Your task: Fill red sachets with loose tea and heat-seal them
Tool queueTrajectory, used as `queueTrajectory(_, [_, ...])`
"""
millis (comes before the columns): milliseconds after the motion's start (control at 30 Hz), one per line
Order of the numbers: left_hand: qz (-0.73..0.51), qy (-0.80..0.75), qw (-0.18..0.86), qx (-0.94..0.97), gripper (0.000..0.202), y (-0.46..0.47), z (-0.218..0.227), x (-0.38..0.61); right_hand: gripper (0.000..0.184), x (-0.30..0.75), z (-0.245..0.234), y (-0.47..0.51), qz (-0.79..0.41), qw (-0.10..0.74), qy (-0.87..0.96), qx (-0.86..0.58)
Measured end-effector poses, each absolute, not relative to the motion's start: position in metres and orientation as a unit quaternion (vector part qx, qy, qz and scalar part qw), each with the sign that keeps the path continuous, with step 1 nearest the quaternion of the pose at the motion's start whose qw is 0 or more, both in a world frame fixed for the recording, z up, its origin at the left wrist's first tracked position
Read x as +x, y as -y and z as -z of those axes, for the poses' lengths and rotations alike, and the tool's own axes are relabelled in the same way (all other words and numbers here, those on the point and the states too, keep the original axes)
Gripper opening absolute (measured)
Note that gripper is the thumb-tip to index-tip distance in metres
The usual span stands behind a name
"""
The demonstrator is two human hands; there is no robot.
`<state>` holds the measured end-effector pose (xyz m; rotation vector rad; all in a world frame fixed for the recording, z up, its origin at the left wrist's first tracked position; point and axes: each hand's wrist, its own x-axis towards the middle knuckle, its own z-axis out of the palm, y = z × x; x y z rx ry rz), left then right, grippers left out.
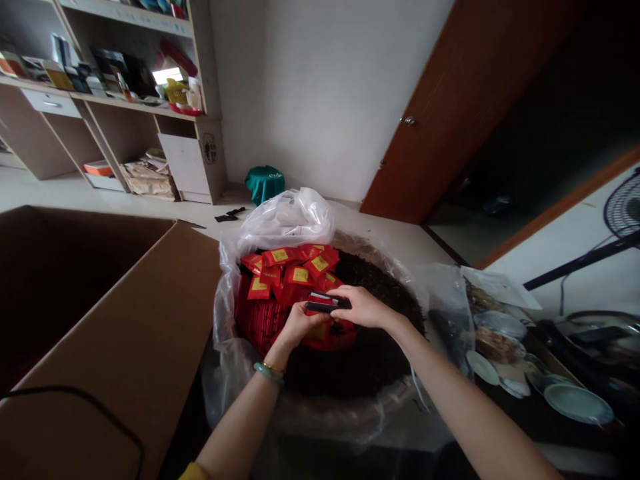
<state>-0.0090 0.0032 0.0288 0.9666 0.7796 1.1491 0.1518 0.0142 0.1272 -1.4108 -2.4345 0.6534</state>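
Between both hands is a small black rectangular object point(325, 307) with a pale strip and some red along its top; its exact kind is unclear. My left hand point(299, 325) grips its left end from below, fingers closed. At the other end, my right hand point(363, 306) is closed on it too. Just beneath and beyond lie red packets with yellow labels point(300, 275), some in a loose heap, others stacked in a tight row point(260, 321). They rest on dark loose leaves point(340, 373) in a wide round container lined with a clear plastic bag point(227, 373).
A large open cardboard box point(135, 320) stands close on the left. Plates point(577, 402) and plastic bags crowd the right side, near a fan point(623, 207). Farther back are a green-covered bin point(265, 185), a desk with shelves point(185, 160) and a brown door point(435, 120).
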Motion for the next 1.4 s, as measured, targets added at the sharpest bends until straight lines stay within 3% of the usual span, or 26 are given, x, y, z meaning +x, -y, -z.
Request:
queueTrajectory(267, [-0.499,-0.348,0.688,0.395,0.043,-0.003,-0.026,-0.009,0.029,0.146,-0.124,-0.014,-0.222,0.148,0.825,-0.498])
queueTrajectory(533, [-0.495,-0.343,0.682,0.415,0.046,-0.003,-0.025,-0.008,0.034,0.146,-0.129,-0.015,-0.222,0.127,0.823,-0.507])
queueTrajectory(1000, [-0.489,-0.342,0.665,0.449,0.041,-0.004,-0.021,-0.009,0.026,0.141,-0.131,-0.012,-0.207,0.107,0.830,-0.507])
queueTrajectory(1200, [-0.537,-0.360,0.637,0.419,0.038,-0.005,-0.023,-0.008,0.044,0.164,-0.117,-0.029,-0.289,0.184,0.790,-0.509])
queueTrajectory(1300, [-0.561,-0.369,0.624,0.400,0.037,-0.006,-0.023,-0.008,0.043,0.189,-0.104,-0.045,-0.213,0.248,0.743,-0.584])
queueTrajectory(1400, [-0.579,-0.379,0.613,0.381,0.037,-0.008,-0.020,-0.008,0.040,0.211,-0.085,-0.058,-0.108,0.219,0.687,-0.684])
